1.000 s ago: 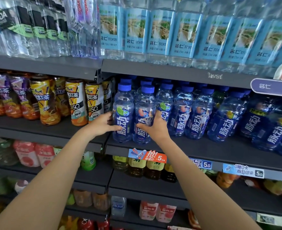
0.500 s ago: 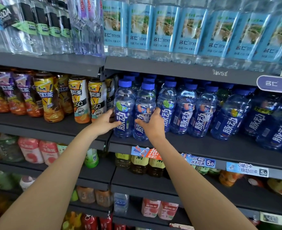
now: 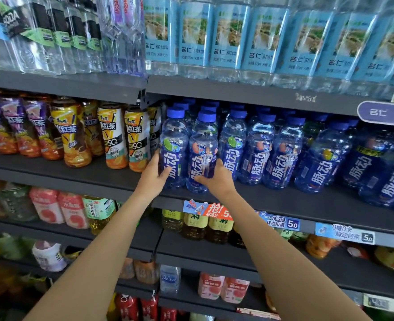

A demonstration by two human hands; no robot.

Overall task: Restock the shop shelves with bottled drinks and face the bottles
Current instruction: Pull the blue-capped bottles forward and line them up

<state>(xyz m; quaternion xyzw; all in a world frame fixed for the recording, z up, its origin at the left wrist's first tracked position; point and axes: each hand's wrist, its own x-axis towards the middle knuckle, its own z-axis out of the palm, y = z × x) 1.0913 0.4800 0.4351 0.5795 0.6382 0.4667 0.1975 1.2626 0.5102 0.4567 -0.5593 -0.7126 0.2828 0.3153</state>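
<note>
On the dark shop shelf (image 3: 284,200), the left hand (image 3: 153,176) grips one blue bottle (image 3: 173,149) and the right hand (image 3: 217,179) grips its neighbour (image 3: 203,151) to the right.

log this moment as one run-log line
step: facing | left hand: holds lime bottle | right hand: holds peach bottle | both upright at shelf front

Dark grey metal shelving (image 3: 284,202), four tiers; bright even light
</note>
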